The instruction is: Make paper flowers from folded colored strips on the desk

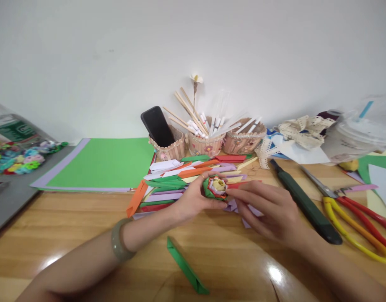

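My left hand (195, 195) is closed around a folded paper flower (216, 186), with thumb and fingers on either side of it. The flower has a pale yellow centre ringed by white, orange and green folds. My right hand (268, 205) meets its right edge with bent fingertips; whether a strip is pinched there is hidden. Behind my hands lies a pile of folded paper strips (167, 183) in green, orange, white, purple, red and yellow. Closer to me, a single green folded strip (187, 265) rests on the wooden table (123, 277).
Green paper sheets (104, 163) lie at left, near a bag of colourful pieces (23, 159). Decorated pots hold a phone (157, 126), sticks and pens (216, 126). At right are a dark green cutter-like tool (306, 203), scissors (353, 218), lace (306, 130) and a plastic cup (350, 136).
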A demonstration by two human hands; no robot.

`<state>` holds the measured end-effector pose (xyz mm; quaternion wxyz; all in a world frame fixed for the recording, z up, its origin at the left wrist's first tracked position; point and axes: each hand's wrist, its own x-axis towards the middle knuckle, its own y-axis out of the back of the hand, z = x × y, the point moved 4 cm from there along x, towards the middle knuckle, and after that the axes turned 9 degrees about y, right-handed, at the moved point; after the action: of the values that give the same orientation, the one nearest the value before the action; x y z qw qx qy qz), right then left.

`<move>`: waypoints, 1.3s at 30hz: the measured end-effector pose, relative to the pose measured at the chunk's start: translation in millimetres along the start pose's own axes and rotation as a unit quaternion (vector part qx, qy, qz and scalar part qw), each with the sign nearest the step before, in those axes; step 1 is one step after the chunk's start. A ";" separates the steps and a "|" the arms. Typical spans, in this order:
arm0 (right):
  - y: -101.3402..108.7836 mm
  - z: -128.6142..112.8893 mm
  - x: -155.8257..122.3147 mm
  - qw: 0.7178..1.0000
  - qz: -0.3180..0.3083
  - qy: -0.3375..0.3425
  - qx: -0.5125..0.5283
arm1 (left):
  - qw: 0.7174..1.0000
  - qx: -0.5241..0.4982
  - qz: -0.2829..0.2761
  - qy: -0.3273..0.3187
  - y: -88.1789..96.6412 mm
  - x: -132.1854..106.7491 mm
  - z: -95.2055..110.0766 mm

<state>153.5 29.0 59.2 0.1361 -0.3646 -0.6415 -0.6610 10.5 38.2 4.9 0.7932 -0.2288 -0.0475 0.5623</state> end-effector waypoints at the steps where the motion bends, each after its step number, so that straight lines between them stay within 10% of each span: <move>1: -1.3 -1.7 -0.5 0.999 -0.013 0.022 -0.021 | 1.000 -0.001 -0.003 -0.003 -0.5 -0.5 0.9; 6: 1.3 -8.2 2.4 0.997 -0.011 0.068 -0.034 | 1.000 0.013 -0.002 -0.024 -0.6 -1.9 3.9; 18: 5.6 1.5 11.4 0.982 0.031 -0.142 0.121 | 0.995 0.074 -0.016 -0.061 1.7 -0.6 2.7; 39: 1.3 0.0 7.4 0.989 0.029 -0.123 0.077 | 0.998 -0.040 -0.046 -0.017 -3.6 -3.5 6.3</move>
<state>149.2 31.0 65.1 0.1030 -0.4497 -0.6918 -0.5555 10.3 35.9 12.7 0.8079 -0.2479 -0.0942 0.5264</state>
